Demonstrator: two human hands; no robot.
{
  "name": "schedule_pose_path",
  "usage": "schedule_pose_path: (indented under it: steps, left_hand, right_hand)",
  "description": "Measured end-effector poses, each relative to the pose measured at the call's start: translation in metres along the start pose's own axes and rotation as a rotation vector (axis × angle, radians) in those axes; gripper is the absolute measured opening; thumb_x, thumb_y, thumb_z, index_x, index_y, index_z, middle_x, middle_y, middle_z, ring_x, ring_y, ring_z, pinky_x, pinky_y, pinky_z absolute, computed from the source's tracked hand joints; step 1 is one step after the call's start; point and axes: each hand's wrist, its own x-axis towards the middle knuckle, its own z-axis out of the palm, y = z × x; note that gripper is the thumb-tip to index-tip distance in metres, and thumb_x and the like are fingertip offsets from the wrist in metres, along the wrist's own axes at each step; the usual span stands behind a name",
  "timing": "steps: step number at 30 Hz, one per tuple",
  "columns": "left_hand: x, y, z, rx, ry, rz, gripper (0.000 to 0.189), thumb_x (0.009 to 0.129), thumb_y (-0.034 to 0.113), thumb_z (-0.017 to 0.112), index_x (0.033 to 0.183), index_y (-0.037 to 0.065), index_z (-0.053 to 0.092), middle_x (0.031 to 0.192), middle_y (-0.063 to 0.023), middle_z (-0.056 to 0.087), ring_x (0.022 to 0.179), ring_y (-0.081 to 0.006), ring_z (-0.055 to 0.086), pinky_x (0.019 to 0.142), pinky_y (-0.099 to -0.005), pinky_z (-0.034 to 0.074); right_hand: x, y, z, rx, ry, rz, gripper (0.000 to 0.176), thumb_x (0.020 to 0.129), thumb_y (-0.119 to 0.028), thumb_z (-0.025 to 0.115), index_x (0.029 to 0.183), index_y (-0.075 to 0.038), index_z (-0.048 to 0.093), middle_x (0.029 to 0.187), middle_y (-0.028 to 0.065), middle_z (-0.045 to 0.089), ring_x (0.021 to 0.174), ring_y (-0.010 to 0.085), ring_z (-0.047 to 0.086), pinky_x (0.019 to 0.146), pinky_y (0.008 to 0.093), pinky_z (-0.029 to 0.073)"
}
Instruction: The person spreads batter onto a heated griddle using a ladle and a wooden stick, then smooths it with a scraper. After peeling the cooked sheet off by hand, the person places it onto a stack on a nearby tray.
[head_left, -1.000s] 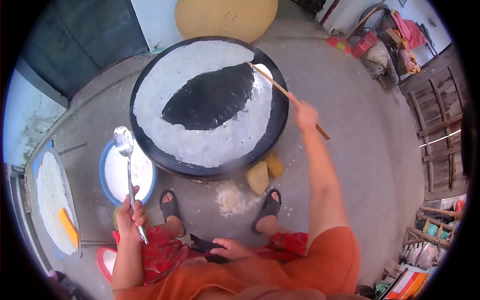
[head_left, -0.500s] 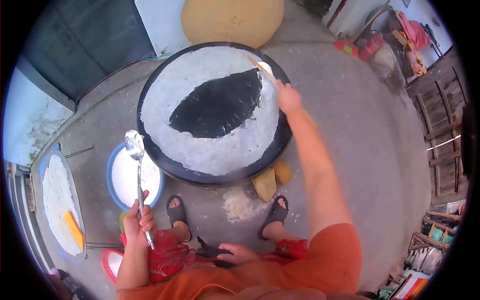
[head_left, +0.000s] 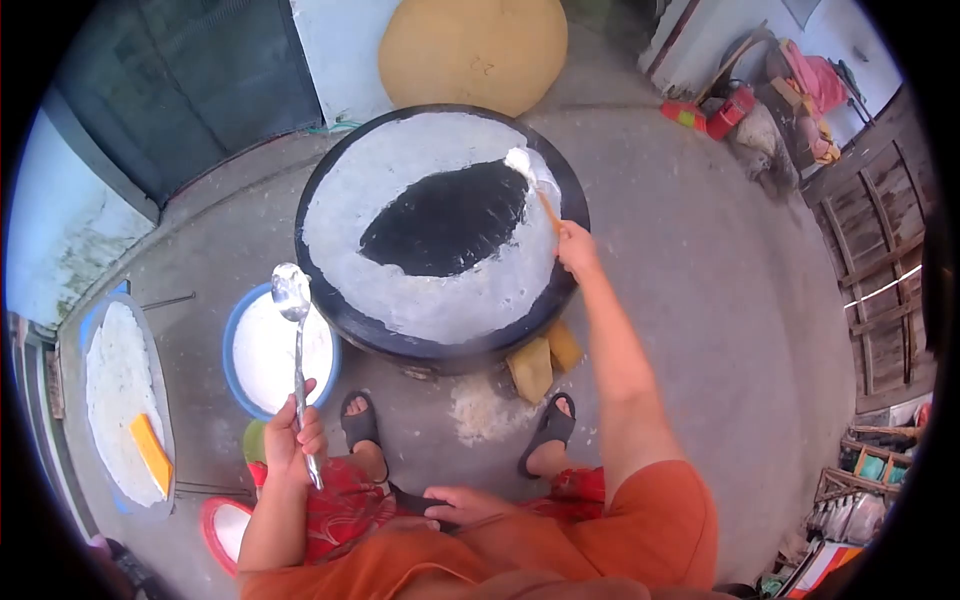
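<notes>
My left hand (head_left: 295,435) is closed around the handle of a long metal spoon (head_left: 299,360). White batter clings to the spoon's bowl, raised by the edge of a blue basin (head_left: 230,350) of white batter. My right hand (head_left: 576,247) grips a wooden spreader (head_left: 549,211) at the right side of a large round black griddle (head_left: 450,225). The spreader's far end rests over the griddle with a thick white lump on it. A thin pale layer of batter (head_left: 350,165) rings the griddle, leaving a dark leaf-shaped patch bare in the middle.
Left of the basin lies a white-coated board (head_left: 115,365) with a yellow scraper (head_left: 151,455). A red-rimmed bowl (head_left: 212,535) is near my left elbow. Another hand (head_left: 470,505) rests at my waist. Yellowish blocks (head_left: 531,368) sit under the griddle; a tan disc (head_left: 475,55) stands behind.
My right hand has drawn the spreader slightly nearer and turned it, so the white lump at its end now shows. My left hand still holds the spoon up. The view has shifted slightly.
</notes>
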Motion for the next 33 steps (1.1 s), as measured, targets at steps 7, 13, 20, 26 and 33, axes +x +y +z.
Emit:
schedule_pose_path:
  steps: [7, 13, 20, 26, 33]
  left_hand:
    - [-0.007, 0.001, -0.005, 0.018, 0.024, 0.011, 0.033, 0.093, 0.025, 0.036, 0.119, 0.006, 0.042, 0.066, -0.0056, 0.047, 0.046, -0.0098, 0.037, 0.038, -0.0212, 0.03]
    - [-0.017, 0.001, -0.024, 0.011, 0.024, 0.126, 0.032, 0.093, 0.025, 0.034, 0.118, 0.007, 0.041, 0.066, -0.0049, 0.047, 0.046, -0.0096, 0.036, 0.038, -0.0217, 0.03]
    - [-0.027, 0.01, -0.052, 0.087, 0.035, 0.197, 0.031, 0.093, 0.025, 0.034, 0.118, 0.006, 0.041, 0.066, -0.0055, 0.046, 0.046, -0.01, 0.037, 0.039, -0.0223, 0.031]
    - [-0.026, 0.019, -0.056, -0.097, -0.09, 0.19, 0.033, 0.092, 0.024, 0.038, 0.12, 0.006, 0.04, 0.068, -0.007, 0.048, 0.048, -0.0114, 0.038, 0.04, -0.0227, 0.031]
    - [-0.029, 0.015, -0.051, -0.049, -0.084, 0.213, 0.033, 0.092, 0.023, 0.038, 0.119, 0.006, 0.04, 0.069, -0.0061, 0.049, 0.049, -0.0105, 0.039, 0.041, -0.0224, 0.032]
  right_hand:
    - [-0.019, -0.037, 0.002, 0.089, -0.072, 0.031, 0.028, 0.085, -0.017, 0.046, 0.11, -0.011, 0.058, 0.094, 0.0177, 0.062, 0.093, 0.0269, 0.058, 0.079, 0.0328, 0.043]
    - [-0.048, -0.035, -0.013, -0.225, -0.116, -0.182, 0.03, 0.085, -0.029, 0.043, 0.111, -0.024, 0.058, 0.102, 0.0104, 0.061, 0.098, 0.0304, 0.055, 0.084, 0.036, 0.043]
    - [-0.05, 0.005, 0.031, -0.015, 0.116, -0.045, 0.026, 0.085, -0.019, 0.048, 0.107, -0.01, 0.06, 0.095, 0.0121, 0.064, 0.086, 0.0234, 0.061, 0.074, 0.0329, 0.046]
    - [-0.062, -0.078, 0.042, 0.024, -0.072, -0.038, 0.027, 0.086, -0.02, 0.046, 0.107, -0.011, 0.06, 0.098, 0.0123, 0.063, 0.092, 0.0266, 0.059, 0.078, 0.0343, 0.045]
    - [-0.073, -0.073, 0.042, -0.242, -0.171, -0.32, 0.027, 0.086, -0.025, 0.046, 0.108, -0.02, 0.06, 0.101, 0.0108, 0.061, 0.094, 0.0289, 0.057, 0.082, 0.0356, 0.045]
